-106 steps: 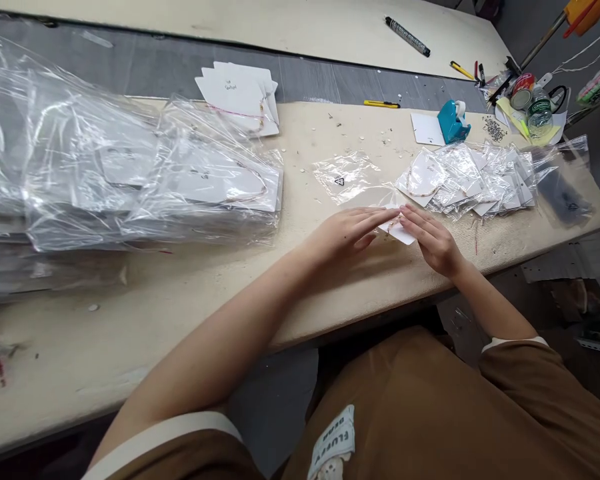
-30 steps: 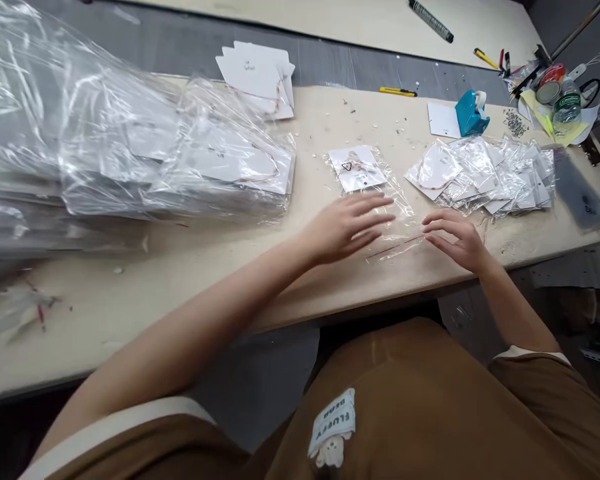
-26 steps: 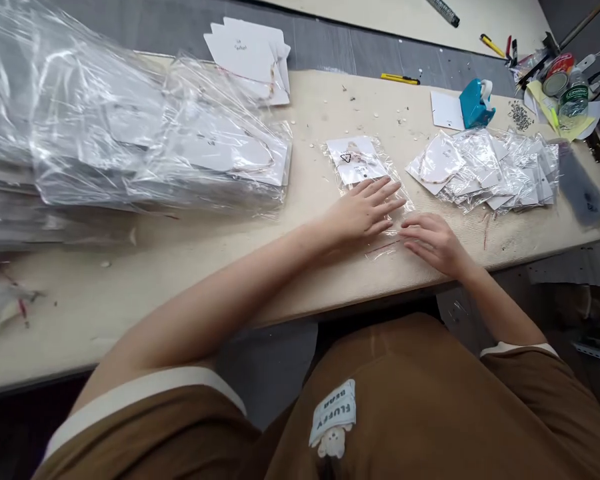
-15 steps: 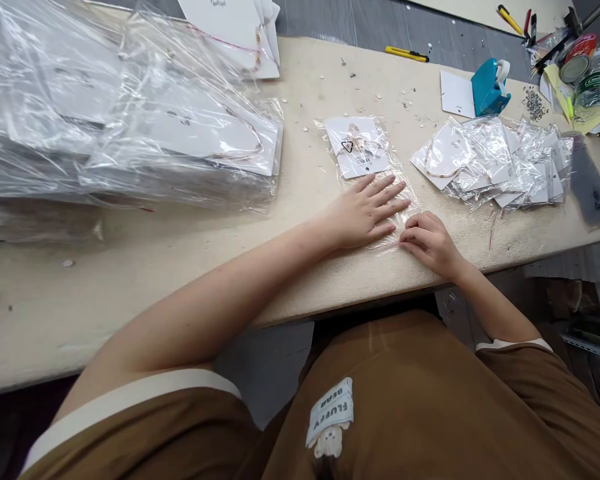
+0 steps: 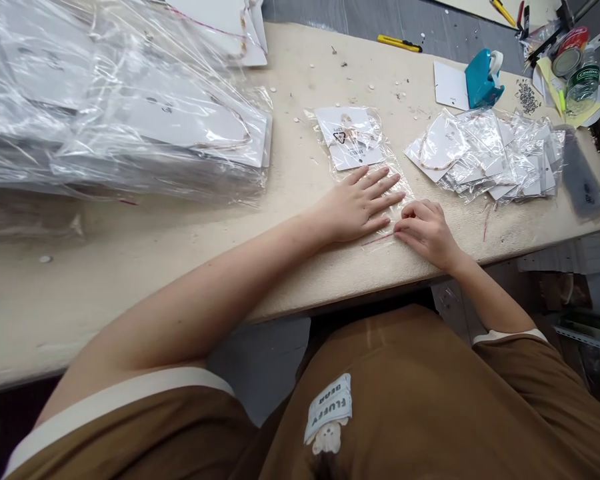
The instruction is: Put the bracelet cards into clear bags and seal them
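My left hand (image 5: 361,203) lies flat with its fingers spread, pressing on a clear plastic bag (image 5: 399,175). Inside the bag's far end is a white card (image 5: 347,137) with a small jewellery piece and printed marks. At the bag's near edge, the closed fingertips of my right hand (image 5: 427,230) pinch the end of a thin red strip (image 5: 377,239). The strip runs leftward from those fingertips, below my left hand. Part of the bag is hidden under my left palm.
A large heap of plastic-wrapped white cards (image 5: 170,127) lies left. On the right are bagged cards with necklaces (image 5: 480,153), a teal tape dispenser (image 5: 483,80), a dark bag (image 5: 583,177) and a bottle (image 5: 584,83). A yellow cutter (image 5: 399,44) lies at the back.
The view has shifted slightly, and the red strip shows more clearly beside my right fingertips. My left hand stays flat on the bag; my right hand keeps its pinch.
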A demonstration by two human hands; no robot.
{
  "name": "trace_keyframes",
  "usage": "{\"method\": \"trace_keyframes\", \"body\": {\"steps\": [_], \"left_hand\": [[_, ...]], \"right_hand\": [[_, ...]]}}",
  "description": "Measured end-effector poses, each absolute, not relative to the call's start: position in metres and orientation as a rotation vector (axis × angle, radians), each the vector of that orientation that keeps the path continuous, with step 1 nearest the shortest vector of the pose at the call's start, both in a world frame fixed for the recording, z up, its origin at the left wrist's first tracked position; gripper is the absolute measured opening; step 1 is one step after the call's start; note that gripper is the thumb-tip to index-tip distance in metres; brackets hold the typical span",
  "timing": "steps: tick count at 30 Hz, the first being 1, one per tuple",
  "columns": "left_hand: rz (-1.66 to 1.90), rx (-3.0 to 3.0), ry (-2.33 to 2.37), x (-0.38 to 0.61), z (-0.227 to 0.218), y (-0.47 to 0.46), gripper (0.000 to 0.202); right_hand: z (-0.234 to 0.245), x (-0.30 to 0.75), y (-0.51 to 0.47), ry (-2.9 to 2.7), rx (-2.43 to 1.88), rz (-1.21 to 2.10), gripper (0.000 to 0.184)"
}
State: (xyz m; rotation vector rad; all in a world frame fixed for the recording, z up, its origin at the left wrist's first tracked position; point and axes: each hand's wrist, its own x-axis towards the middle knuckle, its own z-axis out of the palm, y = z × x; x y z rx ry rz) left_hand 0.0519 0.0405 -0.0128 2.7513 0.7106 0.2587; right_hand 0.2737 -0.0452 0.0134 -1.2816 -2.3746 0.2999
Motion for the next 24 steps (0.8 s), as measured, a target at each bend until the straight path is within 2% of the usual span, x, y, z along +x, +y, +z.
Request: {"method": "trace_keyframes", "body": {"steps": [7,11,14,18,20,22,24], "left_hand": [[0.294,2.725,0.690,0.051,-0.013,0.042,0.057],[0.336,2.713,0.684,0.052,-0.015,0.042,0.056],[0.344,2.700,0.671,0.052,-0.017,0.043,0.056],[0.339,2.669,0.633,0.049,-0.016,0.045,0.060],[0.387,2.634,0.578,0.046,-0.013,0.046,0.066],[0.501,2.598,0.520,0.042,-0.010,0.047,0.073],[0.660,2.573,0.503,0.038,-0.007,0.046,0.080]], "right_hand": [[0.011,0.275,-0.047,-2.513,-1.190,0.299,0.018],[0.025,0.289,-0.056,-2.577,-1.140,0.459,0.016],[0.053,0.325,-0.074,-2.520,-1.244,0.779,0.016],[0.075,0.409,-0.125,-2.229,-1.268,1.438,0.022],[0.058,0.447,-0.159,-1.980,-1.239,1.548,0.038],[0.025,0.468,-0.193,-1.745,-1.395,1.396,0.067],[-0.013,0.471,-0.219,-1.693,-1.774,1.230,0.072]]}}
